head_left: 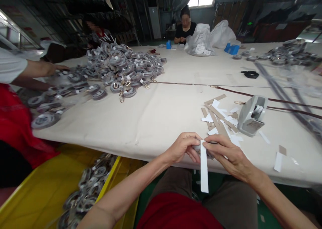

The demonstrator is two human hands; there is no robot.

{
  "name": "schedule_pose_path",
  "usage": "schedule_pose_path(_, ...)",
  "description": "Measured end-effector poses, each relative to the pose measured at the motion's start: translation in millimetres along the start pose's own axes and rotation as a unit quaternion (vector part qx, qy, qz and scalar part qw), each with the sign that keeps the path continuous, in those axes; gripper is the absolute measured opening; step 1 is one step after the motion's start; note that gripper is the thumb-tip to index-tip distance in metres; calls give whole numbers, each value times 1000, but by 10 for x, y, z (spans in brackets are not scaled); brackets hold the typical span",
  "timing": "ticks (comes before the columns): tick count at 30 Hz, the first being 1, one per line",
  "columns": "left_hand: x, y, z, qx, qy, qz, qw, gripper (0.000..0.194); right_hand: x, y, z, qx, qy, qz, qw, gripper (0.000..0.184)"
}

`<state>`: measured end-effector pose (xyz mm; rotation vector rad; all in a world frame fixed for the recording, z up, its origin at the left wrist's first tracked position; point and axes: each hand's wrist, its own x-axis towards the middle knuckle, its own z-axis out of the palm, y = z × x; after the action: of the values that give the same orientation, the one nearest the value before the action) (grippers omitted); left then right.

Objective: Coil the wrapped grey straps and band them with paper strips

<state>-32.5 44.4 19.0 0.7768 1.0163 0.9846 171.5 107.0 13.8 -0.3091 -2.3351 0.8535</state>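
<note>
both hands [184, 148] [227, 152] pinch a white paper strip [204, 170], perhaps around a coil.

A factory packing workshop — a long cloth-covered table [156, 115] heaped with bagged coiled straps [125, 68], yellow crates [45, 185] below, co-workers seated around.

At your ten o'clock a pile of bagged coils [125, 66] covers the surface [161, 111]. A tape dispenser [251, 116] sits at two o'clock beside paper scraps [218, 116]. A yellow bin [45, 188] holds more coils at eight o'clock.
</note>
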Motion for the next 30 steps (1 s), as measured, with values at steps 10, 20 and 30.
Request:
schedule_pose_path(10,-20,-31,0,-3,15,25,1000,38,-51,29,75,-22,100,43,994,32)
schedule_pose_path(20,2,-85,123,41,155,146,976,33,49,-217,539,21,211,226,951,18)
schedule_pose_path(30,52,-75,-1,-139,275,106,946,40,-108,-600,129,-211,223,-20,951,28)
